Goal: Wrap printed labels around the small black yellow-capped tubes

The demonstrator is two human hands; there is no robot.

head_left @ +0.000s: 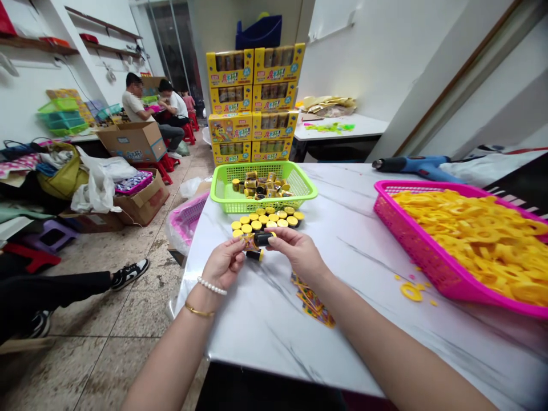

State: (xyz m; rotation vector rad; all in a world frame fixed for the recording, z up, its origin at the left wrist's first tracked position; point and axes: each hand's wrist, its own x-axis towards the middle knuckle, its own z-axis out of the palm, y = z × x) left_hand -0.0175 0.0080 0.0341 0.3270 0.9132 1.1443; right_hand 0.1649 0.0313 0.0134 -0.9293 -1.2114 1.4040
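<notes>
Above the table, my right hand [302,251] pinches a small black cylinder with a yellow end [262,238]. My left hand [225,264] has thumb and finger closed on a colourful printed sleeve [249,242] at the cylinder's other end; how far the sleeve goes over it I cannot tell. A second black cylinder [254,256] lies on its side just below. Beyond my hands stand several yellow-topped cylinders [282,223] in rows. A pile of flat printed sleeves [312,302] lies on the table, partly behind my right forearm.
A green basket [218,197] holds several wrapped cylinders. To the right, a pink basket [411,251] is heaped with yellow plastic pieces, near a blue heat gun [413,165]. Stacked yellow boxes [252,105] rise behind the marble-patterned table [355,319]. People sit at the far left.
</notes>
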